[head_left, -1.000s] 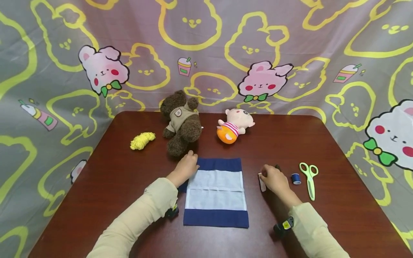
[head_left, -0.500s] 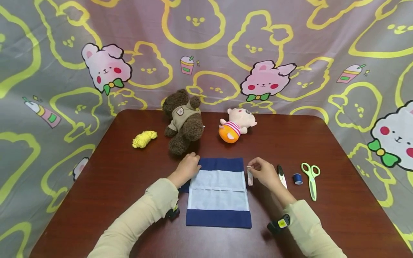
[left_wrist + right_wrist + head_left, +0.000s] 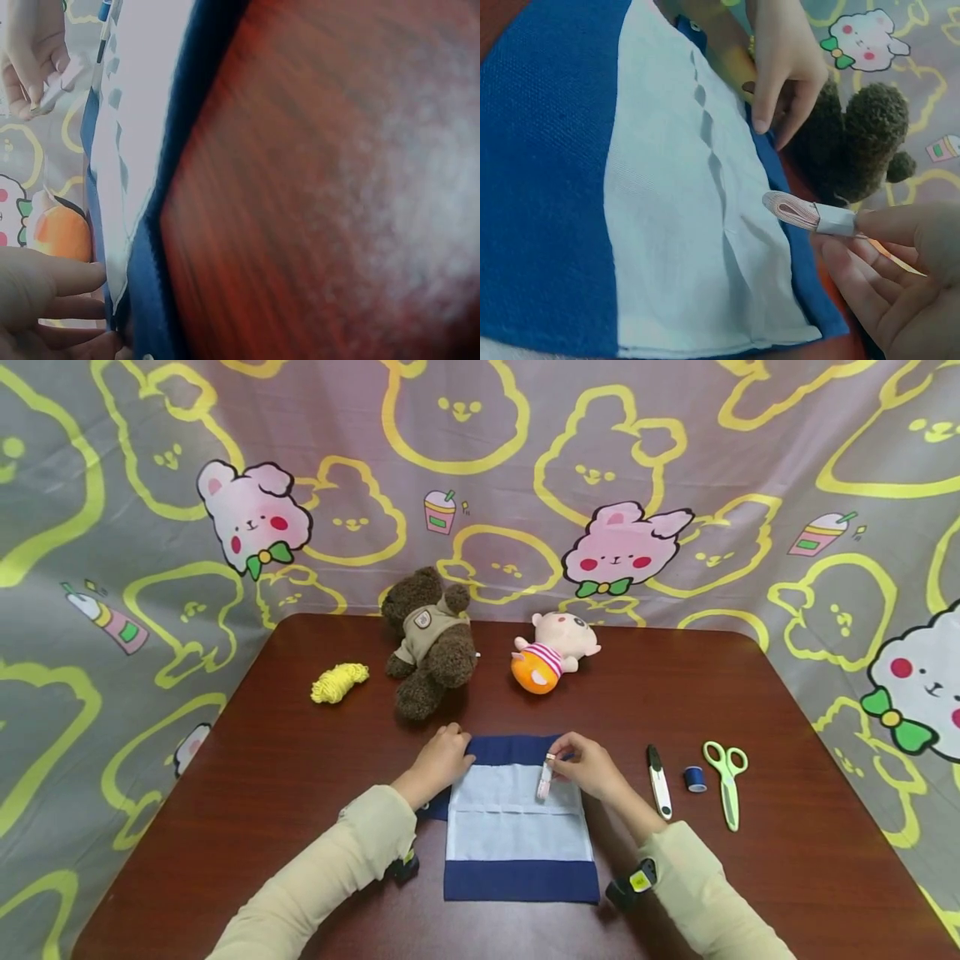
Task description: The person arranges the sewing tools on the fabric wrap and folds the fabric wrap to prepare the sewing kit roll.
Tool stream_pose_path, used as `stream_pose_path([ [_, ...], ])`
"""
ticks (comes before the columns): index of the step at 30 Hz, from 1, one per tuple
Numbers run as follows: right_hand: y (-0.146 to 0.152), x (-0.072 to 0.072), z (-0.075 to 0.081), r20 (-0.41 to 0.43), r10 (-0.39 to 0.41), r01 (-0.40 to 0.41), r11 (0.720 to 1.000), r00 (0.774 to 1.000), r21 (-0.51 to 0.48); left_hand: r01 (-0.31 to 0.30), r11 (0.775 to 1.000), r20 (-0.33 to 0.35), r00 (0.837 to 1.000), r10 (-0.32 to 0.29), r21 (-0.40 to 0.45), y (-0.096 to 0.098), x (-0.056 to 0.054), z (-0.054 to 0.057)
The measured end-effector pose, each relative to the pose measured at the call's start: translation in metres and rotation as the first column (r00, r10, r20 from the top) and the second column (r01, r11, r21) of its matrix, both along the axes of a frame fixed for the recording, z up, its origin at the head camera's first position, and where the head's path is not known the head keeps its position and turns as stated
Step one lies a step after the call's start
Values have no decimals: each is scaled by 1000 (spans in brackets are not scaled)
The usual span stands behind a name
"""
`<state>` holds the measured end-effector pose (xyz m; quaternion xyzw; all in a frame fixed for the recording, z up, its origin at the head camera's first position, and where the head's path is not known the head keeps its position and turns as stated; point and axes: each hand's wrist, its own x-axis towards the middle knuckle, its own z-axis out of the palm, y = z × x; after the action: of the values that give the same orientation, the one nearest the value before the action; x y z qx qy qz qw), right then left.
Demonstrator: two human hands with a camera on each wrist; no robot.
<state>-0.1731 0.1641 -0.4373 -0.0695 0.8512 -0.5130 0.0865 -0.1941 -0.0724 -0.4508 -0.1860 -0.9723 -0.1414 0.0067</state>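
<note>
A navy and white fabric pouch (image 3: 517, 835) lies flat on the table in front of me. Its pale lining has a pocket seam across the middle, gaping slightly in the right wrist view. My left hand (image 3: 441, 758) holds the pouch by its far left corner. Over the upper right part of the lining, my right hand (image 3: 592, 768) pinches a folded tape measure (image 3: 545, 779) between thumb and fingers. Close up, the tape measure (image 3: 799, 211) shows pinkish-white layers under a white band. It is held above the cloth, apart from it.
To the right lie a white cutter with a black end (image 3: 657, 781), a blue thread spool (image 3: 694, 778) and green scissors (image 3: 726, 783). Behind the pouch are a brown teddy bear (image 3: 431, 647), a small plush doll (image 3: 553, 652) and a yellow yarn bundle (image 3: 339, 682). A patterned curtain surrounds the table.
My right hand has lifted the tape measure off the table and carried it left over the pouch, uncovering the cutter. My left hand stays at the pouch's corner.
</note>
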Motion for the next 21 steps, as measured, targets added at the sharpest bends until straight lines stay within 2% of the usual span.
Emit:
stream_pose_path([
  [3, -5, -1, -3, 18, 20, -19, 999, 1000, -43, -9, 1000, 18, 1000, 9, 3, 0, 1, 0],
  [4, -9, 1, 2, 18, 28, -27, 999, 999, -45, -11, 1000, 24, 1000, 11, 4, -1, 1, -1],
  [7, -16, -2, 0, 30, 38, -37, 998, 999, -52, -20, 1000, 48, 999, 20, 5, -1, 2, 0],
  [13, -34, -7, -4, 33, 53, -52, 999, 998, -7, -27, 1000, 66, 997, 28, -5, 0, 1, 1],
  [17, -47, -7, -5, -59, 116, -114, 993, 992, 30, -33, 999, 49, 998, 34, -13, 0, 2, 1],
  [21, -54, -6, -9, -152, 202, -195, 979, 967, 63, -23, 1000, 26, 999, 23, 4, -1, 2, 0],
])
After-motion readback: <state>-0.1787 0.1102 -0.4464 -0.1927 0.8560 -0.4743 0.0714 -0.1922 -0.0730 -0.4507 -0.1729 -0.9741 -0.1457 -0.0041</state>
